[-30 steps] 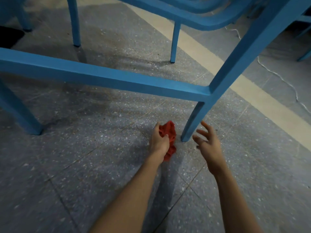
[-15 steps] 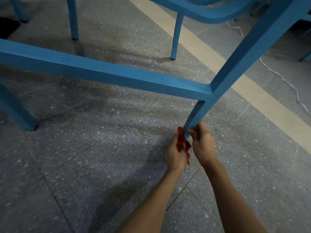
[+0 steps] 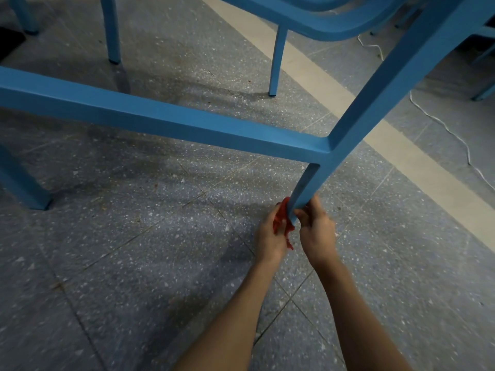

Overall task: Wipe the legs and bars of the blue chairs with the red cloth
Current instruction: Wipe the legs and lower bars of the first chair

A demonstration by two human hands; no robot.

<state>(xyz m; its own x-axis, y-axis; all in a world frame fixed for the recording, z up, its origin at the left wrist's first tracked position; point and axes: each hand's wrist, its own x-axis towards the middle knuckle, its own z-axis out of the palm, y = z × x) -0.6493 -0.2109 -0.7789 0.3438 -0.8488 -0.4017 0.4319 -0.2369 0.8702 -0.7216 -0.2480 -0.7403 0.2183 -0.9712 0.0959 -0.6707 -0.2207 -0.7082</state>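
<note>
We find the left hand [image 3: 270, 235] curled round the bunched cloth [image 3: 280, 222], pressing it to the foot of the leg [image 3: 308, 186] just above the floor [image 3: 134, 263]. The right hand [image 3: 318, 232] grips that leg from the other side, fingers wrapped round it. We judge this leg's wipe to be starting at its foot; the next move calls for drawing the cloth up toward the bar [image 3: 160, 116] under firm pressure.

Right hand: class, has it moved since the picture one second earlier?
Yes. The right hand closed in leftward onto the chair leg, which it now grips.
</note>
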